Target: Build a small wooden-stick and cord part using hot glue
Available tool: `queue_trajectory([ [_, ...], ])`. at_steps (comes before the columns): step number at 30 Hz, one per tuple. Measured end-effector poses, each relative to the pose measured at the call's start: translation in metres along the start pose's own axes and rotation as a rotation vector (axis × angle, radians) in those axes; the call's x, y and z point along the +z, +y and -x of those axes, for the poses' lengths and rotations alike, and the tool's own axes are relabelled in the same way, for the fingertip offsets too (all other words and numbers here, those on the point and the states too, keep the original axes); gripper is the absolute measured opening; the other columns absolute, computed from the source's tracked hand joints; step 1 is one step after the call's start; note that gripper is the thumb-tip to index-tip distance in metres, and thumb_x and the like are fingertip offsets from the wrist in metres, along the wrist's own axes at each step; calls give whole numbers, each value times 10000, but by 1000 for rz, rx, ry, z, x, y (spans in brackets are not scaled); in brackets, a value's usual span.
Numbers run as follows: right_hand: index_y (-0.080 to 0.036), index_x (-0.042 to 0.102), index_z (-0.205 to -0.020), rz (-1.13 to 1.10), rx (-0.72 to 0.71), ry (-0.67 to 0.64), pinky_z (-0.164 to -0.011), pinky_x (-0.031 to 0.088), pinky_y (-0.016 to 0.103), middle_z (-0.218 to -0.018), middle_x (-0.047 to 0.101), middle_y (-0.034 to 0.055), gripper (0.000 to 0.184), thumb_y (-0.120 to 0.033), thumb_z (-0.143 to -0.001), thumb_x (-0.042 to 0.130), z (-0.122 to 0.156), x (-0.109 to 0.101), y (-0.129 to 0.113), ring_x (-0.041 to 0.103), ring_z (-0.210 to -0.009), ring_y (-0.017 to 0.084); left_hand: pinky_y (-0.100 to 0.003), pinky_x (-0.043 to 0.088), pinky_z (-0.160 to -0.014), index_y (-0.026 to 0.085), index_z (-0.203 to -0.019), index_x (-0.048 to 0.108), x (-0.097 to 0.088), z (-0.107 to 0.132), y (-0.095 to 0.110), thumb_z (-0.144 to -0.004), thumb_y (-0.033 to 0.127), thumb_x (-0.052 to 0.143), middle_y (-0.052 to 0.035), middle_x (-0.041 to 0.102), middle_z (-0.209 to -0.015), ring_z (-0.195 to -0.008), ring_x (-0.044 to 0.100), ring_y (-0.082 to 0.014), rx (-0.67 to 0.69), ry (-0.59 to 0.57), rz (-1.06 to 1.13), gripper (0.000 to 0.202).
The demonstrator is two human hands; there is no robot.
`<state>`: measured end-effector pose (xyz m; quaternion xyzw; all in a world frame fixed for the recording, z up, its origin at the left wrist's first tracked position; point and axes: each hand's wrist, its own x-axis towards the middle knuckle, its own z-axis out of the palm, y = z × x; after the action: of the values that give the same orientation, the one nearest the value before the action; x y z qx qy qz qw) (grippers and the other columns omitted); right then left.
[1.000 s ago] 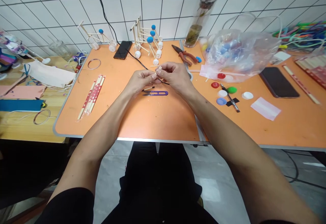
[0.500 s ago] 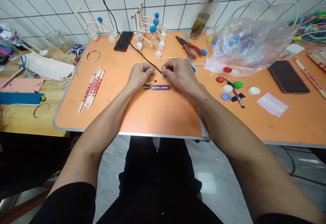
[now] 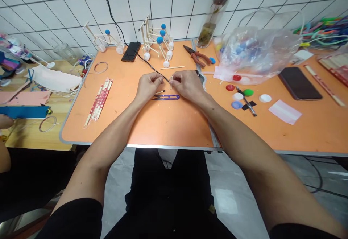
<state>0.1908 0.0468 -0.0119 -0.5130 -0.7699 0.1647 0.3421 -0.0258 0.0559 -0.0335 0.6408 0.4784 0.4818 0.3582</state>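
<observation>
My right hand (image 3: 187, 85) pinches a short pale stick piece (image 3: 171, 82) between thumb and fingertips; its exact make is too small to tell. Just left of it, my left hand (image 3: 148, 87) has thumb and fingers pressed together, and what they hold, if anything, does not show. Below both hands lies a pair of purple thread snips (image 3: 170, 97), and a short dark-tipped stick (image 3: 160, 92) rests by the left fingers. A thin black cable (image 3: 152, 68) runs down behind the fingertips. Beyond them is a loose thin stick (image 3: 172, 67).
Stick frames with blue caps (image 3: 160, 40) and white wheels stand at the back, near a phone (image 3: 131, 52). Wrapped chopsticks (image 3: 99, 101) lie left. Pliers (image 3: 198, 56), a glass bottle (image 3: 208, 32), a plastic bag (image 3: 258, 54) and bottle caps (image 3: 237, 104) sit right. Another person's hand (image 3: 5, 121) shows far left.
The view has shifted a little, so the table items sit slightly lower and most lie further left. Another person's hand has appeared at the left edge. My hands keep nearly the same pose.
</observation>
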Motion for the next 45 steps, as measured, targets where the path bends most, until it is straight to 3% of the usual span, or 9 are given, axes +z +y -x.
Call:
queue_trajectory([
  [5, -255, 740, -793, -449, 79, 122, -785, 574, 371, -798, 775, 32, 272, -402, -973, 881, -1, -5, -12, 711, -802, 226, -303, 550, -927, 193, -964, 879, 3, 7, 19, -1007, 357, 846, -61, 866, -980, -957, 770, -212, 75, -53, 45, 172],
  [9, -241, 726, -789, -693, 163, 86, -748, 599, 321, -811, 782, 33, 443, -579, -889, 994, -1, -9, -24, 744, -796, 193, -310, 509, -721, 205, -845, 804, 2, 10, 28, -980, 598, 905, -62, 783, -793, -713, 663, -181, 24, -181, 162, 428],
  [13, -234, 722, -832, -815, 267, 54, -667, 604, 285, -818, 805, 34, 409, -470, -829, 1056, -3, -9, -18, 760, -742, 174, -297, 427, -624, 212, -805, 755, -5, 8, 27, -928, 564, 929, -27, 683, -667, -595, 544, -148, -17, -250, 177, 411],
  [17, -219, 769, -811, -661, 183, -42, -619, 577, 297, -733, 791, 36, 256, -342, -876, 984, -4, -12, -5, 705, -647, 167, -291, 365, -603, 211, -786, 752, -12, 6, 25, -921, 343, 851, -1, 636, -644, -599, 512, -146, -42, -220, 44, 213],
  [22, -217, 801, -752, -363, 12, -112, -637, 486, 286, -650, 757, -5, 199, -251, -947, 787, 2, -22, -10, 640, -624, 148, -308, 358, -634, 210, -731, 717, -14, 7, 32, -923, 205, 779, 13, 614, -641, -610, 497, -147, -17, -233, -79, 203],
  [25, -213, 794, -773, -450, 66, -71, -637, 521, 285, -677, 773, 9, 199, -271, -960, 831, 1, -23, -14, 662, -620, 148, -311, 388, -639, 209, -750, 732, -18, 4, 36, -955, 233, 824, 4, 648, -660, -605, 516, -141, -39, -181, 1, 226],
  [31, -210, 770, -816, -758, 241, 86, -606, 601, 262, -753, 808, 39, 230, -271, -961, 937, -4, -15, -14, 709, -614, 134, -272, 446, -596, 228, -763, 714, -25, -2, 31, -949, 421, 950, 5, 697, -660, -555, 540, -114, -102, 67, 269, 356],
  [36, -205, 764, -799, -886, 272, 62, -594, 599, 225, -752, 817, 31, 326, -382, -904, 1016, 1, -2, -24, 706, -610, 113, -236, 537, -655, 195, -903, 830, -3, 5, 29, -809, 401, 1039, -17, 831, -830, -644, 645, -94, -133, -8, 468, 308],
  [45, -220, 771, -830, -962, 298, -19, -615, 607, 238, -812, 839, 36, 494, -616, -805, 1064, 9, 8, -34, 714, -651, 122, -276, 595, -704, 212, -809, 791, 8, 9, 25, -866, 541, 1031, -21, 803, -825, -677, 687, -114, -152, 102, 477, 411],
])
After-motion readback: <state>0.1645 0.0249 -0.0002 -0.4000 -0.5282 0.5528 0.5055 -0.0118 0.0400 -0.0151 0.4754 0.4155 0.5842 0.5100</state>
